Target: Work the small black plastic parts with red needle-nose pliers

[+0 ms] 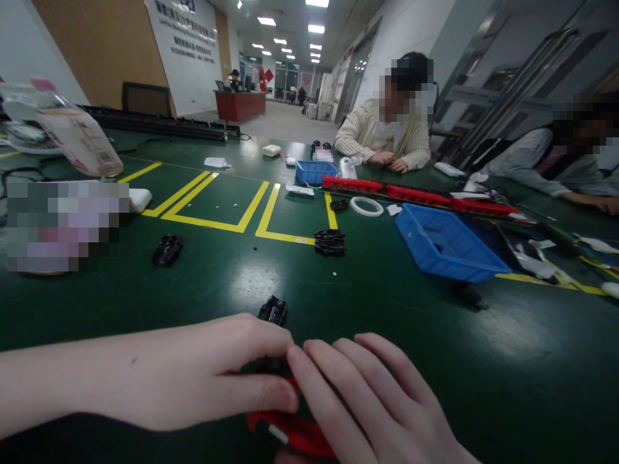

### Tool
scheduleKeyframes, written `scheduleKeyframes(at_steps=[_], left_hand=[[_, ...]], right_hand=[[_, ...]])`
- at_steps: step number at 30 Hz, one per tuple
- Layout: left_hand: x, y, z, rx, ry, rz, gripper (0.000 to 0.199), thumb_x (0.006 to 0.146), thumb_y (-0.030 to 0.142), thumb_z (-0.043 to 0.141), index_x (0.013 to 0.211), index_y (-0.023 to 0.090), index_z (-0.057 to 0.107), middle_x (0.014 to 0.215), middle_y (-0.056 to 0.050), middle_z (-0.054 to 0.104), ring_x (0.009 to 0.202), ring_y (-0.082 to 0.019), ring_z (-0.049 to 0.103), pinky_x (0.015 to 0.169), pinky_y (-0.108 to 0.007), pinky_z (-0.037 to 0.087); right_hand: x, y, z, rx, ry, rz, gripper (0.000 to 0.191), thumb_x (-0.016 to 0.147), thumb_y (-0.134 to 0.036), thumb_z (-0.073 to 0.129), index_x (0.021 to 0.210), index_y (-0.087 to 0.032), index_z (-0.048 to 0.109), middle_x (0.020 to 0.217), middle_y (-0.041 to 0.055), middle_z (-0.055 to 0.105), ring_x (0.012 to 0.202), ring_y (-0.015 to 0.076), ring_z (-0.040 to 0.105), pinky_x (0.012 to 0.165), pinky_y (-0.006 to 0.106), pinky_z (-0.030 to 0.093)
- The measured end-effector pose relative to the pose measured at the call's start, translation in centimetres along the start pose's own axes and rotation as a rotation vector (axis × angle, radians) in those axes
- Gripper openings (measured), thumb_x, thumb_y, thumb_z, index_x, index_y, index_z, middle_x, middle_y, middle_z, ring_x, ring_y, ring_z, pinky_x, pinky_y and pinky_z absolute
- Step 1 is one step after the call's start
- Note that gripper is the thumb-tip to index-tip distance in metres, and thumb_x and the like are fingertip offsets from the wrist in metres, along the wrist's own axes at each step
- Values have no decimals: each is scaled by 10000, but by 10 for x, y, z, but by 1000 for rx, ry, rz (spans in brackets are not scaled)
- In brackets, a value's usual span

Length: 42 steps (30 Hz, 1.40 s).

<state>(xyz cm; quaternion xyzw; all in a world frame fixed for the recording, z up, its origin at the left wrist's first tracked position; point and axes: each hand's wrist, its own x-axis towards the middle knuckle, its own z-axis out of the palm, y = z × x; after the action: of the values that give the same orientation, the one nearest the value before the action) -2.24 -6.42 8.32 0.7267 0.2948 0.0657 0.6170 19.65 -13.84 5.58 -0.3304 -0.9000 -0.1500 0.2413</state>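
Steady red part, near-left of blue bin, with right hand, fingers slightly spread, curled round it; press gently with left hand thumb; cannot tell whether pinching, underside hidden; avoid twisting.

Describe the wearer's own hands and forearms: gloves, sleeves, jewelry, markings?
Left hand: no glove, ring or watch visible; its forearm shows no sleeve up to the picture edge and has one small spot. Right hand: slim fingers, no glove or ring visible; its forearm is out of frame, so sleeve unknown.
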Motion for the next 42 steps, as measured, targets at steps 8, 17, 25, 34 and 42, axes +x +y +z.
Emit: scheduleKeyframes(at_steps=[8,17,25,34,42], left_hand=[[-4,15,-33,134,353,137,229,874,355,651,1058,246,735,1050,-19,703,979,-211,623,800,-207,477],[4,-2,3,-621,512,158,412,790,160,681,1185,274,656,1276,-11,617,1158,-201,570,932,-268,490],[1,-23,54,-896,90,25,308,941,458,557,1005,204,717,978,-55,696,1012,-207,620,991,-347,435],[12,-35,57,-1203,-25,-47,387,876,553,617,839,173,551,645,34,501,673,-132,582,844,-334,461],[9,-36,52,-1116,99,-117,251,906,425,623,885,175,613,848,-20,597,846,-180,631,840,-339,472]], right_hand=[[8,7,4,21,19,115,549,864,-516,604,1173,-63,562,939,153,695,808,267,662,660,382,535],[15,1,9,940,237,1096,569,678,-385,813,1106,-274,454,885,-17,613,686,137,588,580,258,501],[18,-18,17,1912,-79,1116,600,586,-424,880,980,-218,478,742,-58,567,568,54,472,503,167,371],[14,-8,19,1810,-73,1230,397,875,-583,583,984,-214,484,579,-105,329,462,40,240,410,149,192],[13,-2,16,1591,-138,1197,318,941,-518,499,1020,-215,556,684,-44,447,575,79,404,483,179,314]])
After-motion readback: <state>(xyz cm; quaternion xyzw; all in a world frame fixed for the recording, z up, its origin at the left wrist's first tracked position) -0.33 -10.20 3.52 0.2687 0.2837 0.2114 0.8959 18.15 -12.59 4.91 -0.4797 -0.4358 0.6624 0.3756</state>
